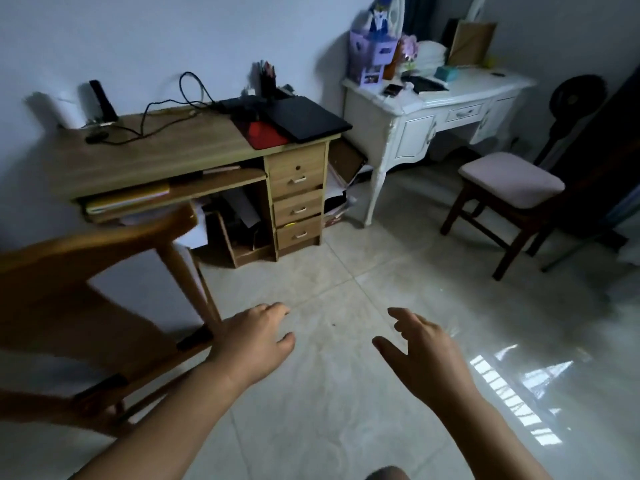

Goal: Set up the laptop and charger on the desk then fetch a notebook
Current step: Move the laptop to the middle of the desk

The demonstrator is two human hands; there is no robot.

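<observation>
Here two bare hands reach out over the tiled floor (346,393): the left hand (254,342) with fingers loosely curled, the right hand (427,355) spread wider, thumb apart from the fingers, and neither holds or touches anything. One wooden chair (86,306) stands just beside the left hand. Well ahead of both hands is one wooden desk (156,150) with three drawers (298,206). One closed black laptop (306,121) lies at its right end, partly over a red mat (263,135); one black cable (166,109) (presumably the charger's) loops across the top. Books lie on the shelf under the desktop, too blurred to count.
</observation>
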